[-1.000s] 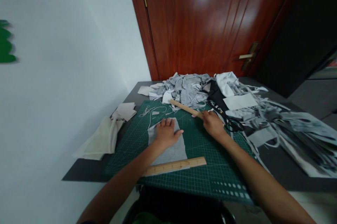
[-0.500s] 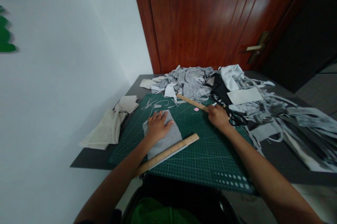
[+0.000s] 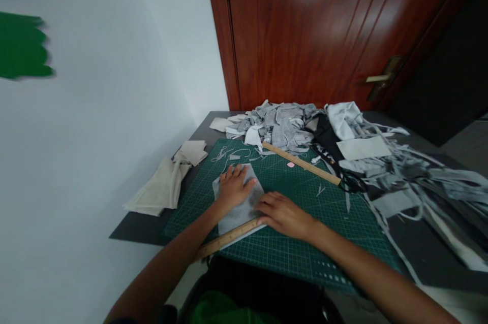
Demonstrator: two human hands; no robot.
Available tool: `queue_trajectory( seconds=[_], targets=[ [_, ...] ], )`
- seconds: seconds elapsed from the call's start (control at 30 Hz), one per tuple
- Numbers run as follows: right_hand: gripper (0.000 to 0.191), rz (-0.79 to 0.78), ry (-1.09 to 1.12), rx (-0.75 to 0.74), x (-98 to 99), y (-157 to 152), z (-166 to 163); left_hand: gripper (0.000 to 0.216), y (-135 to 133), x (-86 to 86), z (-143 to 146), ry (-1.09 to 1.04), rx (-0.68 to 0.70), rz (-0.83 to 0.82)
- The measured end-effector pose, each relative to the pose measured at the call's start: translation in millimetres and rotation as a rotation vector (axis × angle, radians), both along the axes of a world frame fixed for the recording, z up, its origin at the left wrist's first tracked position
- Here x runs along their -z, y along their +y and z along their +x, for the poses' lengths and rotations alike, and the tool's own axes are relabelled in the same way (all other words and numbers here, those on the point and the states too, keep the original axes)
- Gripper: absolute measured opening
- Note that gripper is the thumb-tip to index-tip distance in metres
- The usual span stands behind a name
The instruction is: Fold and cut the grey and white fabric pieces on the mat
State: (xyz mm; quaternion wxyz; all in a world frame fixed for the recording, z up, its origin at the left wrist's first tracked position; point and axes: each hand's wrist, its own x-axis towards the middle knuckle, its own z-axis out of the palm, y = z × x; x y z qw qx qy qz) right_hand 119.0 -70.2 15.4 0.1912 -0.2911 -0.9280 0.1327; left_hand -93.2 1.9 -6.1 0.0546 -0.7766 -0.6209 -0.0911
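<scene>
Left grip (image 3: 234, 187) spread flat on grey cloth (image 3: 237, 216); right grip (image 3: 281, 215), closure unclear, pushing unevenly could skew ruler (image 3: 229, 237) at its thumb.

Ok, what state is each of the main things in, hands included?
Cutting mat: lying flat
Grey cloth: spread on the mat, partly covered
Near ruler: aslant over the cloth, right end hidden
Left hand: open, palm down on the cloth
Right hand: over the near ruler's right end
Far ruler: lying flat, untouched
Scrap heap: rumpled
Door: shut
</scene>
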Motion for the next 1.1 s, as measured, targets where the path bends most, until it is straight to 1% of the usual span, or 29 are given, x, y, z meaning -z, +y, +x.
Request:
queue_trajectory(
  seconds=[0.07, 0.13, 0.27, 0.37, 0.47, 0.53, 0.57, 0.67, 0.73, 0.83, 0.9, 0.97, 1.0, 1.07, 1.1],
  targets=[
    [0.024, -0.023, -0.044, -0.043, 2.1, -3, -3, 0.067, -1, -1.3, 0, 0.011, -0.006, -0.004],
    [0.018, -0.074, -0.047, -0.061, 1.5, -2, 1, 0.069, -1, -3.0, -2, 0.028, -0.004, -0.015],
    [0.006, -0.243, -0.013, -0.027, -5.5, 4, 21, 0.070, -7, -8.7, -11, 0.073, 0.013, -0.021],
    [0.009, -0.358, -0.057, 0.045, -10.8, 11, 40, 0.073, -18, -12.8, -17, 0.105, -0.002, -0.017],
    [0.015, -0.479, -0.128, 0.113, -15.1, 20, 62, 0.076, -35, -14.4, -20, 0.127, -0.041, -0.002],
    [0.016, -0.603, -0.167, 0.176, -18.9, 25, 78, 0.078, -47, -14.0, -20, 0.129, -0.072, 0.009],
    [0.015, -0.655, -0.175, 0.182, -21.5, 28, 86, 0.079, -53, -13.5, -20, 0.129, -0.092, 0.012],
    [0.009, -0.717, -0.081, 0.091, -31.4, 34, 104, 0.079, -66, -11.4, -16, 0.130, -0.172, -0.027],
    [0.013, -0.745, 0.041, 0.028, -37.4, 36, 107, 0.078, -73, -10.3, -12, 0.120, -0.216, -0.041],
    [0.026, -0.753, 0.247, 0.011, -37.7, 31, 88, 0.078, -81, -11.2, -2, 0.084, -0.263, -0.029],
    [0.035, -0.713, 0.396, 0.034, -29.7, 23, 61, 0.081, -86, -13.5, 6, 0.066, -0.301, -0.046],
    [0.045, -0.734, 0.535, 0.039, -17.1, 11, 28, 0.081, -93, -16.0, 15, 0.061, -0.321, -0.069],
    [0.047, -0.752, 0.579, 0.035, -10.6, 5, 12, 0.080, -96, -17.1, 20, 0.061, -0.323, -0.079],
    [0.039, -0.724, 0.645, 0.035, -0.2, -8, -15, 0.075, -104, -18.4, 31, 0.058, -0.313, -0.093],
    [0.039, -0.714, 0.645, 0.011, 3.0, -14, -24, 0.071, -107, -18.7, 36, 0.050, -0.301, -0.098]
  ],
)
